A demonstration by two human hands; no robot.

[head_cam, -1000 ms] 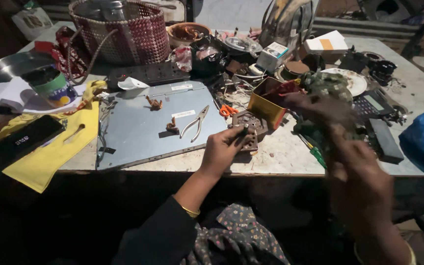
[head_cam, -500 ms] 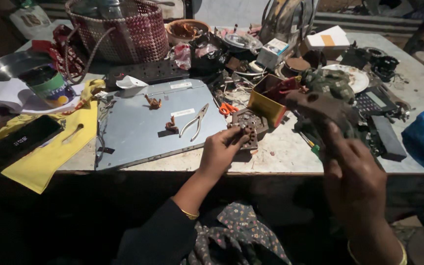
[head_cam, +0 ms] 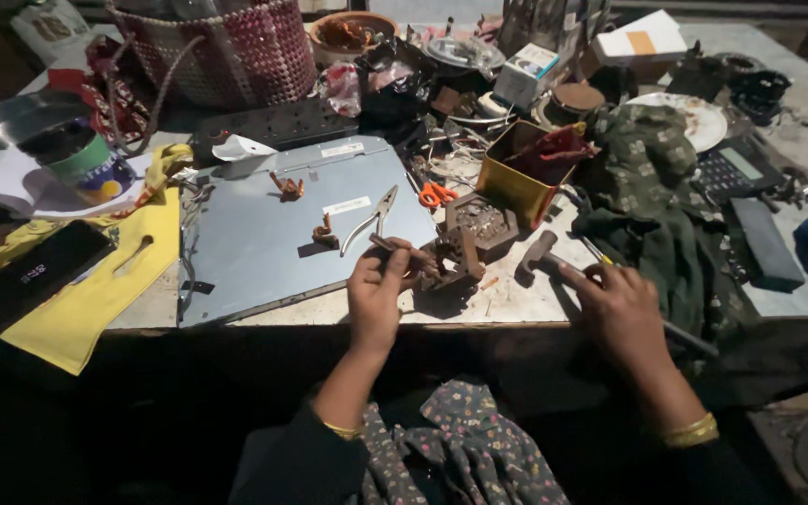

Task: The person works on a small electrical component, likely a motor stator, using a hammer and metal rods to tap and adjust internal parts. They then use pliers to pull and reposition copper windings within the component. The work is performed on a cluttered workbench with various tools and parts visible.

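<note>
Near the front edge of the cluttered tabletop (head_cam: 516, 304), the left hand (head_cam: 376, 295) pinched a thin brown metal rod (head_cam: 402, 249) against a small rusty brown metal block (head_cam: 451, 262). The right hand (head_cam: 621, 309) was closed around the handle of a small dark-headed hammer (head_cam: 540, 254) just right of the block. Silver pliers (head_cam: 371, 217) lay on a flat grey metal panel (head_cam: 264, 252) towards the left.

matt metal hammer (head_cam: 541, 252); yellow cloth (head_cam: 95, 290)
</note>
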